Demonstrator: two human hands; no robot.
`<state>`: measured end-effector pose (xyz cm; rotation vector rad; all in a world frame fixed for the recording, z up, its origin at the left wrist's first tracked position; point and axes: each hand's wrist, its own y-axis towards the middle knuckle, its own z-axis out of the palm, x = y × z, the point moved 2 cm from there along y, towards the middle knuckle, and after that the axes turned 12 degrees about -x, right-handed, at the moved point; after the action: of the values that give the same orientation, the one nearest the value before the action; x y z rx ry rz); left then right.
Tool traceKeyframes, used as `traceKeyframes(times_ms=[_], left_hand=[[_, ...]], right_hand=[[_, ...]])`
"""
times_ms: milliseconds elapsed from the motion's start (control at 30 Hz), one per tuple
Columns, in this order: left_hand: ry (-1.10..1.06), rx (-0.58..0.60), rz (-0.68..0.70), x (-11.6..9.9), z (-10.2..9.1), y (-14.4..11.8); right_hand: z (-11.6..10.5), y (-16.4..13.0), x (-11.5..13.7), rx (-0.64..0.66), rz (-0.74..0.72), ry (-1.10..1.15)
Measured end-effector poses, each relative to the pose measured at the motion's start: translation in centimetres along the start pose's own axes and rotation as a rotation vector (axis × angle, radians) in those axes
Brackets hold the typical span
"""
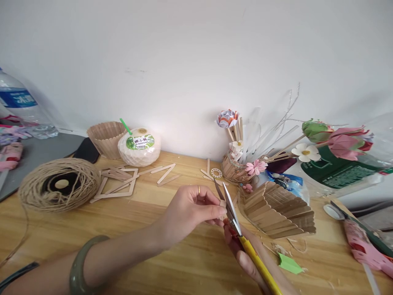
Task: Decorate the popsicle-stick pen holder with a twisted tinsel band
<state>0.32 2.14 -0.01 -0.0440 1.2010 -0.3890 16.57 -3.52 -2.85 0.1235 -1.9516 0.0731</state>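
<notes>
My left hand point(192, 209) is closed, thumb and fingers pinching a small piece of pale wooden craft stick point(222, 203). Scissors point(232, 207) with a yellow handle sit in my right hand point(244, 258), their blades slightly apart and pointing up and away. The wood piece is right at the blades; whether it lies between them I cannot tell. Just right of my hands a fan-shaped basket of craft sticks point(270, 213) lies tilted on the wooden table point(172, 262). Beyond the scissor tips is a small wooden ring point(216, 173) among loose sticks.
To the left are a twine ball point(76, 174), loose craft sticks point(118, 194), a stick basket point(102, 137) and a wrapped coconut point(139, 153). A pot with paper flowers point(236, 168) stands by the wall. On the right lie a pink glue gun point(362, 246) and a green paper scrap point(290, 263).
</notes>
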Motion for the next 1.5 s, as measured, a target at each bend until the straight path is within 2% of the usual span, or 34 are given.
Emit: traceKeyframes(times_ms=[200, 500, 667, 1067, 1300, 1500], left_hand=[[0.001, 0.002, -0.009, 0.0, 0.0, 0.1], [0.029, 0.018, 0.021, -0.3, -0.1, 0.0], [0.073, 0.030, 0.039, -0.7, -0.2, 0.1], [0.309, 0.012, 0.069, -1.3, -0.9, 0.5], [0.320, 0.047, 0.056, -1.4, -1.1, 0.7], [0.320, 0.057, 0.058, -1.4, -1.2, 0.8]], right_hand=[[-0.2, -0.5, -0.5, -0.011, 0.074, 0.003], [-0.2, 0.4, -1.5, 0.079, -0.038, 0.004], [-0.2, 0.4, -1.2, 0.139, -0.002, 0.004], [-0.7, 0.0, -1.0, 0.014, 0.034, -0.043], [-0.2, 0.7, 0.8, 0.130, 0.050, -0.009], [-0.1, 1.0, 0.3, 0.145, 0.053, 0.011]])
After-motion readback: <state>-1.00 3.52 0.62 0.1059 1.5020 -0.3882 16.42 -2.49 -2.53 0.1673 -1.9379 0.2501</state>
